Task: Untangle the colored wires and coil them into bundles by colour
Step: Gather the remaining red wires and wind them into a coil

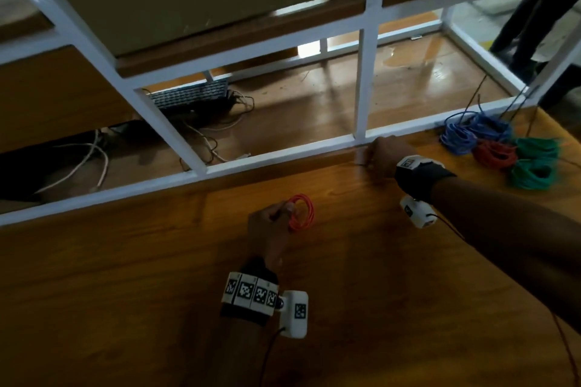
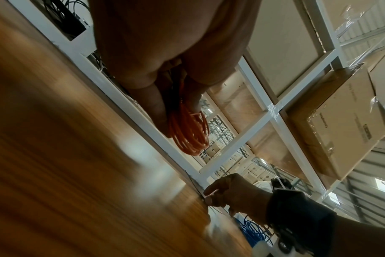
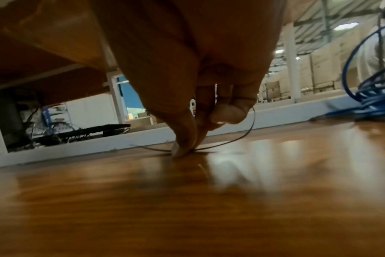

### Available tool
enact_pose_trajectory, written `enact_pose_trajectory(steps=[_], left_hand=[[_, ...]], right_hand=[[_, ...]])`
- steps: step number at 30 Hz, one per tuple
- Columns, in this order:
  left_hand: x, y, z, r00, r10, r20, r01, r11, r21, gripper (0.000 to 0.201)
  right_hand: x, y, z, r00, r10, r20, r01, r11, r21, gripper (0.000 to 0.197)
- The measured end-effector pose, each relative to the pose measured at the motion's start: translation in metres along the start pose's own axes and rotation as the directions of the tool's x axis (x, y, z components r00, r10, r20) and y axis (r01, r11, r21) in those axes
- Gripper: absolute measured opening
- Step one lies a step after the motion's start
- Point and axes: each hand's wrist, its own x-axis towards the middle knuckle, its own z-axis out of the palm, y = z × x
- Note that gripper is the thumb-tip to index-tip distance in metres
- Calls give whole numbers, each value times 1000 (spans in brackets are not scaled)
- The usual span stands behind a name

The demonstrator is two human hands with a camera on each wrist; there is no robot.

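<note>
My left hand (image 1: pixel 270 223) pinches a small coil of orange-red wire (image 1: pixel 301 212) above the middle of the wooden table (image 1: pixel 157 292); the left wrist view shows the coil (image 2: pixel 189 133) hanging between thumb and fingers. My right hand (image 1: pixel 380 154) is at the table's far edge, its fingertips (image 3: pixel 185 147) pinching a thin dark wire tie (image 3: pixel 237 137) that lies on the wood. Finished bundles sit at the far right: blue (image 1: pixel 471 132), red (image 1: pixel 495 154) and two green (image 1: pixel 534 163).
A white metal frame (image 1: pixel 283 154) runs along the table's far edge, with a lower shelf behind it holding a keyboard (image 1: pixel 191 94) and white cables (image 1: pixel 88 160). A person's dark legs (image 1: pixel 534 25) stand at the far right. Cardboard boxes (image 2: pixel 341 121) fill the racks.
</note>
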Motion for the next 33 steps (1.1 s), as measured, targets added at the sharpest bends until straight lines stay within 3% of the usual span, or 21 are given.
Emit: enact_pose_trajectory(steps=[4, 5, 7, 9, 13, 16, 19, 21, 24, 27, 29, 33], left_hand=[[-5, -7, -2, 1000, 4, 1, -4, 1000, 12, 13], [-6, -9, -4, 1000, 5, 1, -5, 1000, 7, 20], [-8, -15, -7, 1000, -6, -16, 6, 1000, -16, 27], [-9, -20, -10, 1000, -16, -17, 15, 998, -54, 16], [-10, -28, -16, 998, -58, -3, 58, 995, -81, 11], [-12, -28, -17, 996, -90, 8, 91, 992, -92, 10], [-15, -29, -16, 985, -160, 60, 167, 974, -151, 40], [-16, -29, -17, 986, -154, 63, 163, 970, -181, 43], [-16, -30, -19, 993, -106, 48, 112, 979, -170, 34], [-18, -33, -25, 997, -74, 16, 75, 984, -161, 12], [-20, -38, -29, 999, -36, -26, 32, 988, -149, 12], [-26, -47, -34, 997, -13, -77, 2, 991, -136, 12]], right_hand=[[-13, -1, -2, 995, -71, 67, 77, 993, -92, 17], [-20, -2, -1, 992, -103, 78, 110, 990, -90, 17], [-37, -6, 2, 983, -159, 93, 159, 987, 6, 13], [-58, -10, 4, 973, -216, 77, 202, 966, 159, 9], [-105, -22, 9, 970, -236, -50, 236, 886, 400, 13], [-128, -34, 18, 945, -269, -187, 317, 895, 315, 24], [-138, -40, 27, 904, -340, -259, 404, 879, 254, 23], [-144, -45, 30, 887, -363, -285, 434, 867, 245, 23], [-150, -51, 26, 867, -367, -337, 466, 837, 287, 22], [-159, -57, 20, 905, -385, -181, 421, 747, 515, 34], [-169, -63, 18, 894, -430, -126, 406, 657, 635, 33], [-179, -77, 21, 837, -484, -256, 532, 606, 591, 15]])
